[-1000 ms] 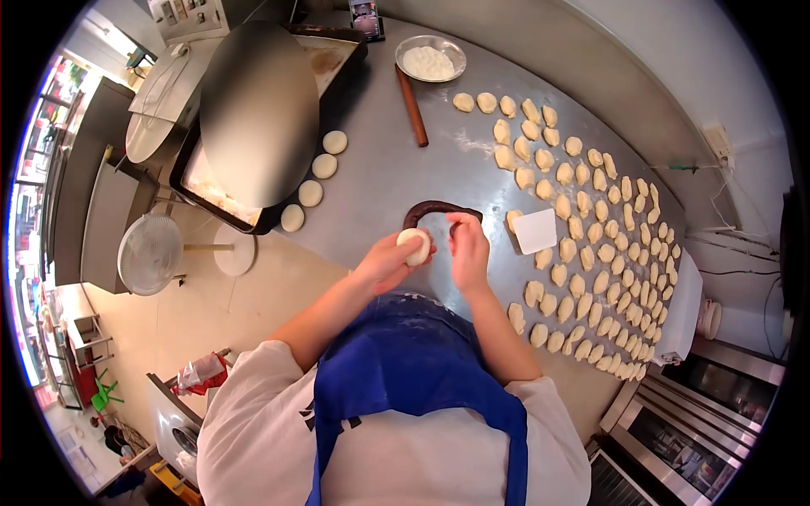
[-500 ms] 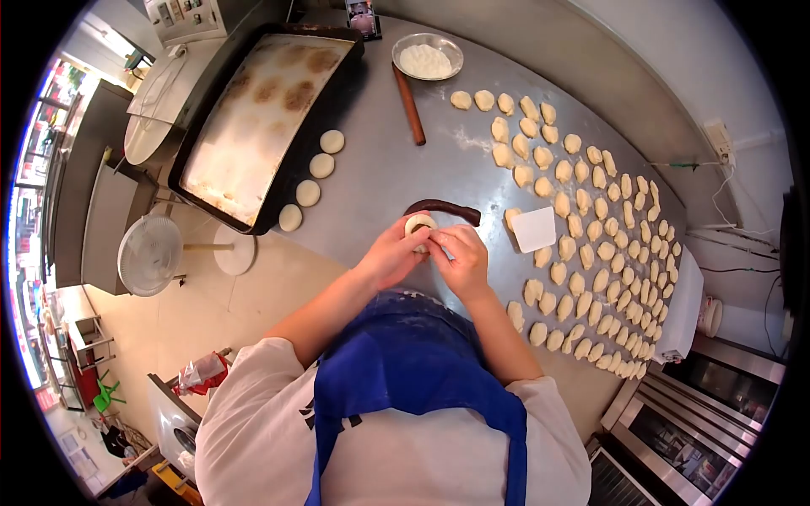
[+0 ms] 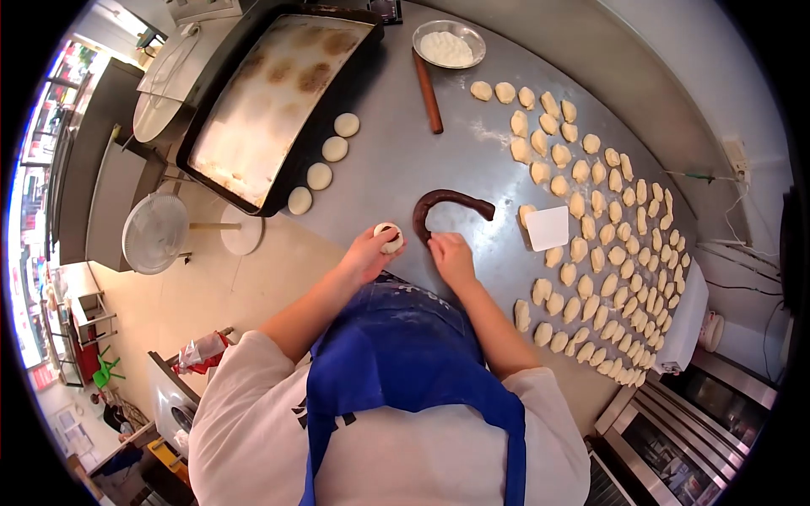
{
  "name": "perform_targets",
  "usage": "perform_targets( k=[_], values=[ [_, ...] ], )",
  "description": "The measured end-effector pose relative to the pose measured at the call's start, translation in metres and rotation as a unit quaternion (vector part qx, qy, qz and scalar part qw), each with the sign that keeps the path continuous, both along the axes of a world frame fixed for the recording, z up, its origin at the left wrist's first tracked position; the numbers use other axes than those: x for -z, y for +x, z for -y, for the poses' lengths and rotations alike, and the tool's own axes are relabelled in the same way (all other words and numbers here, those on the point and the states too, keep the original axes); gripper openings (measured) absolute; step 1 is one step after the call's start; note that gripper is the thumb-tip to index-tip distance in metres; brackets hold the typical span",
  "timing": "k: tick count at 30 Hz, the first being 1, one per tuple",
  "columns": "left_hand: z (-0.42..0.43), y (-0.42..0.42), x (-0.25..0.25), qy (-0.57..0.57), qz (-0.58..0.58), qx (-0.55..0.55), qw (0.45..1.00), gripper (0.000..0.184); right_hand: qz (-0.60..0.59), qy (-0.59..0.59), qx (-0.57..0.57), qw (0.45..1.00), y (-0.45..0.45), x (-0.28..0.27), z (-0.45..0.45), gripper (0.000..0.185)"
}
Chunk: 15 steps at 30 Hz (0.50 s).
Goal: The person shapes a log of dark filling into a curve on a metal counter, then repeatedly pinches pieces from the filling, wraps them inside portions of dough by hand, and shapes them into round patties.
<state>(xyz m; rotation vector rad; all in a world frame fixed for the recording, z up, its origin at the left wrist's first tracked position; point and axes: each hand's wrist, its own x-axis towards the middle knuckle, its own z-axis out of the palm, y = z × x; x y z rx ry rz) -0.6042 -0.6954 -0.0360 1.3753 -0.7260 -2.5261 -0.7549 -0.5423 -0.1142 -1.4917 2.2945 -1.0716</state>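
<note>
A round of white dough with a dark spot of filling on top is held in my left hand, its fingers curled round the side. To the right, my right hand is closed at the lower end of a dark brown curved roll that lies on the metal table; its fingertips pinch that end. Several finished white rounds stand in a line beside the large black-rimmed tray. Many small dough pieces lie in rows on the right, with a white scraper near them.
At the back of the metal table are a wooden rolling pin and a metal bowl of white flour. The large tray is at the left. A fan stands beyond the table's left edge.
My right hand has moved away from the dough round to the dark roll and closed on its end. My left hand, with the dough, is now further left. The view has shifted slightly.
</note>
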Motion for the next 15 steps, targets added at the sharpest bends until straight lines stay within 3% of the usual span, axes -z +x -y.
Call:
perform_targets(
  k=[1, 4, 5, 8, 9, 10, 11, 15],
  values=[
    [0.001, 0.002, -0.003, 0.013, 0.000, -0.001, 1.000, 0.026, -0.018, -0.006, -0.013, 1.000, 0.007, 0.005, -0.003, 0.025],
    [0.010, -0.003, -0.013, 0.043, -0.031, -0.001, 0.999, 0.027, 0.035, -0.019, 0.093, 0.995, 0.017, -0.007, 0.003, 0.030],
    [0.009, -0.006, -0.017, 0.055, -0.054, 0.002, 0.997, 0.027, 0.106, -0.067, 0.119, 0.985, 0.017, -0.028, 0.012, 0.030],
    [-0.006, -0.025, -0.025, 0.081, -0.151, 0.026, 0.985, 0.027, 0.217, -0.155, 0.033, 0.963, 0.004, -0.096, 0.030, 0.031],
    [-0.013, -0.035, -0.020, 0.076, -0.196, 0.038, 0.977, 0.028, 0.166, -0.168, 0.005, 0.972, -0.002, -0.088, 0.039, 0.030],
    [-0.019, -0.044, -0.016, 0.071, -0.240, 0.050, 0.967, 0.028, 0.262, -0.096, 0.010, 0.960, -0.004, -0.082, 0.043, 0.031],
    [-0.025, -0.052, -0.046, 0.049, -0.202, 0.045, 0.977, 0.030, 0.231, -0.112, 0.012, 0.966, -0.007, -0.090, 0.045, 0.031],
    [-0.026, -0.058, -0.076, 0.003, -0.204, 0.079, 0.976, 0.033, 0.036, -0.159, 0.017, 0.986, -0.011, -0.130, 0.051, 0.033]
  ],
)
